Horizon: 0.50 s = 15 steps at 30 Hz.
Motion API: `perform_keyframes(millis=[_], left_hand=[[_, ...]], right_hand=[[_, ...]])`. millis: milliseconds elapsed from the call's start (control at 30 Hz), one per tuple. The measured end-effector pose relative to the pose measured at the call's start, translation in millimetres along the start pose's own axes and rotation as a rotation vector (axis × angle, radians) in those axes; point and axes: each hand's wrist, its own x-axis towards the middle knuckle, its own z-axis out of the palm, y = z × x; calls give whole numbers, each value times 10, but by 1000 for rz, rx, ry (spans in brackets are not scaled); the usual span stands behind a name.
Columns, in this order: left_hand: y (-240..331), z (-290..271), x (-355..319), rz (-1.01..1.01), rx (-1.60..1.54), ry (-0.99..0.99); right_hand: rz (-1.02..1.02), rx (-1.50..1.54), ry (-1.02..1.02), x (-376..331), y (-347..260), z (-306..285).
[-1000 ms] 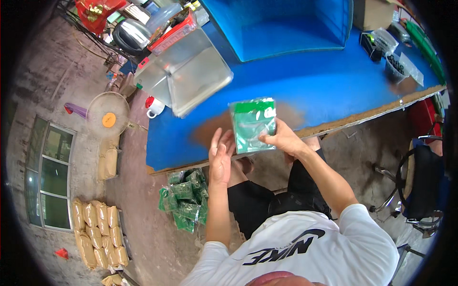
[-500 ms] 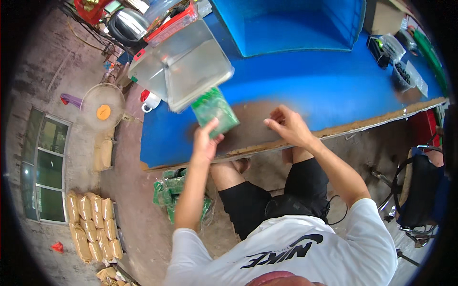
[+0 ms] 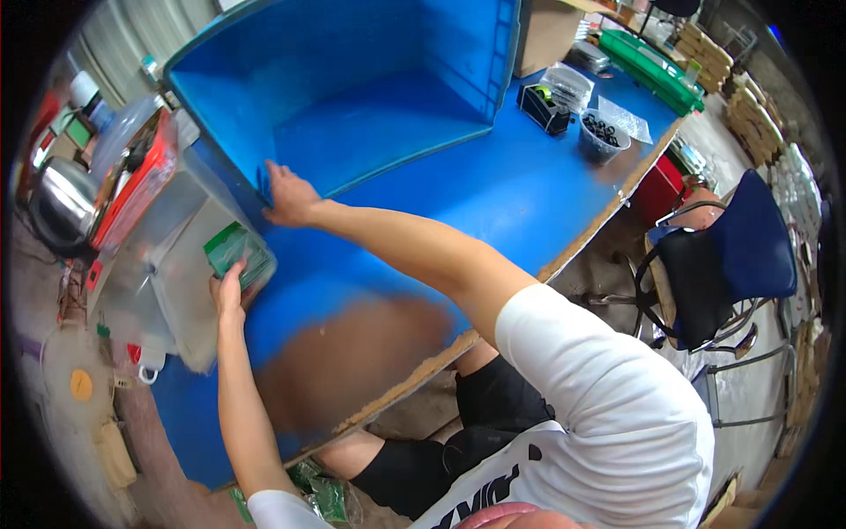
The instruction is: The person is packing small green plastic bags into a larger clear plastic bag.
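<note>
My left hand (image 3: 228, 291) is closed on a flat green-topped clear plastic packet (image 3: 240, 253), holding it by its lower edge. The packet is over the near right side of a translucent plastic tub (image 3: 189, 291). My right arm reaches across the table to the near left corner of a large blue plastic bin (image 3: 379, 150), which lies with its open side facing me. The right hand (image 3: 293, 196) has its fingers and thumb around the rim at that corner; the fingertips are partly hidden.
The table (image 3: 414, 238) is blue with a worn brown patch near the front edge. A tape dispenser (image 3: 544, 110), a cup of small black parts (image 3: 604, 137) and a green tray (image 3: 648, 70) stand right. A kettle (image 3: 66, 203) and white mug (image 3: 152, 363) are left; a chair (image 3: 749, 256) stands right.
The view has swung right. My right hand has gone from the table's front edge to the bin's corner. My left hand, still holding the packet, has moved forward to the translucent tub.
</note>
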Motion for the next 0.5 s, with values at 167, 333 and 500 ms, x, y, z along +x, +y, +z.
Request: perform_keyframes(millis=[167, 333, 500], left_hand=[[-162, -424, 364, 335, 333, -100], [3, -314, 6, 216, 594, 204], [-172, -374, -766, 502, 514, 359]], right_hand=[[-2, 0, 38, 208, -273, 306], [-47, -114, 61, 291, -64, 222], [38, -272, 15, 350, 353, -182]])
